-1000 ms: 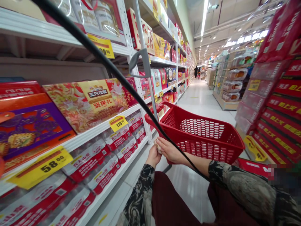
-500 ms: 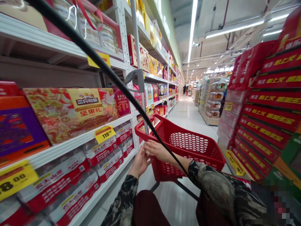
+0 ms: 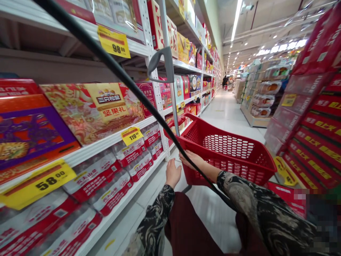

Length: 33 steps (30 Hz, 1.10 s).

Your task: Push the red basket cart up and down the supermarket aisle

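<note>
A red plastic shopping cart basket [image 3: 229, 142] with perforated sides stands in front of me. My right hand [image 3: 195, 161] reaches across to its near left corner, fingers stretched out along the red wall. Whether it touches the basket I cannot tell. Just left of it, my left hand [image 3: 173, 173] is raised above the floor, thumb and fingers apart, with nothing visible in it. A grey metal pole [image 3: 173, 103] with a grey hooked handle [image 3: 162, 65] rises at the basket's left end. A black cord or strap [image 3: 117, 74] crosses diagonally in front of the view.
White shelves [image 3: 157, 121] on the left hold gift boxes [image 3: 103, 106], shrink-wrapped bottle packs [image 3: 90, 174] and yellow price tags [image 3: 50, 179]. Stacked red cartons [image 3: 311, 149] stand on the right. The aisle floor [image 3: 223, 110] runs ahead, with a distant person [image 3: 225, 81] in it.
My hands were together beside the basket; now they are apart, the left one lower and to the left. The view has shifted, with shelves closer and basket further right.
</note>
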Motion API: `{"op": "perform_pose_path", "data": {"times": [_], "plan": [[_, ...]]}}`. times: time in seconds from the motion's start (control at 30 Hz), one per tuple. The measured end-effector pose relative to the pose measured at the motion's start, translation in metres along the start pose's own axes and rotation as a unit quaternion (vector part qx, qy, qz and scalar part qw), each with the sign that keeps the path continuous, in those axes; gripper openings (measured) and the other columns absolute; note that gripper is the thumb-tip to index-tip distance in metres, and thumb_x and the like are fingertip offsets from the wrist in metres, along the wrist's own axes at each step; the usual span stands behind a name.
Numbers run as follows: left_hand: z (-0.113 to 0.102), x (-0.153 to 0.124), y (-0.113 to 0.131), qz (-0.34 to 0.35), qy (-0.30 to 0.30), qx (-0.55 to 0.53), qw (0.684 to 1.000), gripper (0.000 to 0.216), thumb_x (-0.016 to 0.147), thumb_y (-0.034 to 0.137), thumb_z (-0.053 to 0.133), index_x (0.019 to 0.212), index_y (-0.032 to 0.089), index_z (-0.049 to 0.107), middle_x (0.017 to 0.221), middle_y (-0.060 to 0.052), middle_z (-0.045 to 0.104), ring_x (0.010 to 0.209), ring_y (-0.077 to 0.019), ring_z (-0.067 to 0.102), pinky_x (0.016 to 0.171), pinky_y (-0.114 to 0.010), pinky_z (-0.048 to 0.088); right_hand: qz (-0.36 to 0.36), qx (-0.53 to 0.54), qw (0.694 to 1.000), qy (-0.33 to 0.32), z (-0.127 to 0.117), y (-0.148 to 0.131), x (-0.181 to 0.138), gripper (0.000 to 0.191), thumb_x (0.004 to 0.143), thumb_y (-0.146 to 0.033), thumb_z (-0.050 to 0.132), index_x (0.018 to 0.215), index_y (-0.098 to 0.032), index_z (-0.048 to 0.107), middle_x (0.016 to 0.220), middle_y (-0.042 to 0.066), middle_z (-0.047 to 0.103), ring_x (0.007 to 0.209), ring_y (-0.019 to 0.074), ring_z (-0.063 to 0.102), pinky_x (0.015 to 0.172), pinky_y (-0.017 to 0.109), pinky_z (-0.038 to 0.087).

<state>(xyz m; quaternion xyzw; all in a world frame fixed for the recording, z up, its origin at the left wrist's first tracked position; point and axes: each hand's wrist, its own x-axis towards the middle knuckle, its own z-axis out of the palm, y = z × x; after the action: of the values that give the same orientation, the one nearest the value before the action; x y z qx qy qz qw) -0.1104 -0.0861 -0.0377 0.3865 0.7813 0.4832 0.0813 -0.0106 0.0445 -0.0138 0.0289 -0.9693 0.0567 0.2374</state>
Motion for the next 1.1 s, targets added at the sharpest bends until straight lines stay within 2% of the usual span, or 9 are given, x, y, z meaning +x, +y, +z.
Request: {"op": "perform_pose_path", "data": {"times": [0.1,0.27,0.37,0.5,0.63,0.73,0.9,1.0,1.1], "plan": [[0.002,-0.002,0.0,0.011,-0.015,0.026,0.999,0.053,0.07,0.017,0.056,0.122,0.014,0.048,0.135,-0.02,0.045,0.131,-0.0316,0.038,0.109,-0.048,0.027,-0.01,0.009,1.0,-0.02,0.004,-0.004,-0.018,0.034,0.087,-0.005,0.046,0.114,-0.02,0.063,0.123,0.008,0.062,0.126,0.0213,0.046,0.108,0.045,0.035],[0.002,-0.002,0.02,0.025,-0.003,0.094,0.995,0.061,0.071,0.015,0.055,0.13,0.011,0.042,0.144,-0.023,0.034,0.136,-0.0344,0.029,0.11,-0.051,0.022,0.018,-0.016,0.995,0.096,-0.038,-0.002,0.017,0.038,0.092,-0.013,0.043,0.126,-0.023,0.054,0.138,0.006,0.048,0.137,0.0234,0.029,0.113,0.051,0.02],[0.006,-0.01,0.035,0.046,-0.02,0.162,0.986,0.061,0.074,0.015,0.051,0.134,0.011,0.038,0.147,-0.022,0.031,0.138,-0.0325,0.024,0.111,-0.053,0.02,0.022,-0.075,0.99,0.116,-0.049,0.005,0.026,0.039,0.092,-0.011,0.04,0.128,-0.022,0.052,0.139,0.007,0.048,0.137,0.024,0.029,0.113,0.05,0.022],[0.01,-0.024,0.048,0.069,-0.076,0.265,0.959,0.065,0.074,0.012,0.048,0.138,0.012,0.033,0.151,-0.018,0.026,0.14,-0.0281,0.021,0.113,-0.052,0.017,-0.028,-0.172,0.983,0.048,-0.026,0.012,-0.012,0.037,0.089,-0.01,0.045,0.125,-0.013,0.054,0.135,0.013,0.051,0.132,0.026,0.037,0.109,0.047,0.032],[0.012,-0.03,0.052,0.081,-0.099,0.318,0.94,0.065,0.077,0.015,0.047,0.14,0.011,0.031,0.152,-0.016,0.022,0.141,-0.0266,0.019,0.113,-0.051,0.018,-0.018,-0.23,0.973,-0.011,-0.006,0.012,-0.055,0.03,0.089,-0.011,0.046,0.116,-0.012,0.061,0.122,0.015,0.061,0.122,0.0241,0.05,0.102,0.042,0.042],[0.017,-0.03,0.058,0.085,-0.096,0.332,0.935,0.064,0.078,0.017,0.046,0.139,0.01,0.032,0.151,-0.017,0.024,0.14,-0.0265,0.022,0.113,-0.05,0.02,-0.047,-0.235,0.971,-0.012,-0.016,0.011,-0.06,0.031,0.09,-0.01,0.044,0.115,-0.015,0.062,0.119,0.011,0.063,0.12,0.0214,0.051,0.102,0.04,0.042],[0.029,-0.033,0.075,0.091,-0.098,0.338,0.932,0.063,0.078,0.016,0.044,0.139,0.009,0.032,0.151,-0.018,0.025,0.14,-0.0262,0.022,0.112,-0.05,0.021,-0.033,-0.249,0.965,0.074,-0.048,0.02,-0.051,0.039,0.091,-0.013,0.043,0.13,-0.014,0.05,0.139,0.012,0.046,0.134,0.0256,0.034,0.108,0.046,0.033],[0.036,-0.039,0.085,0.104,-0.115,0.348,0.924,0.065,0.078,0.017,0.045,0.14,0.009,0.03,0.152,-0.017,0.023,0.141,-0.0259,0.02,0.113,-0.049,0.02,-0.021,-0.245,0.968,0.052,-0.049,0.029,-0.072,0.041,0.09,-0.012,0.044,0.132,-0.014,0.048,0.14,0.012,0.046,0.135,0.0257,0.032,0.109,0.047,0.032],[0.045,-0.048,0.09,0.132,-0.136,0.359,0.914,0.067,0.078,0.017,0.046,0.142,0.009,0.027,0.152,-0.016,0.022,0.141,-0.0258,0.019,0.113,-0.049,0.019,-0.01,-0.24,0.971,0.016,-0.034,0.033,-0.11,0.041,0.09,-0.011,0.044,0.13,-0.013,0.049,0.137,0.012,0.049,0.134,0.0253,0.034,0.108,0.045,0.034]]}}
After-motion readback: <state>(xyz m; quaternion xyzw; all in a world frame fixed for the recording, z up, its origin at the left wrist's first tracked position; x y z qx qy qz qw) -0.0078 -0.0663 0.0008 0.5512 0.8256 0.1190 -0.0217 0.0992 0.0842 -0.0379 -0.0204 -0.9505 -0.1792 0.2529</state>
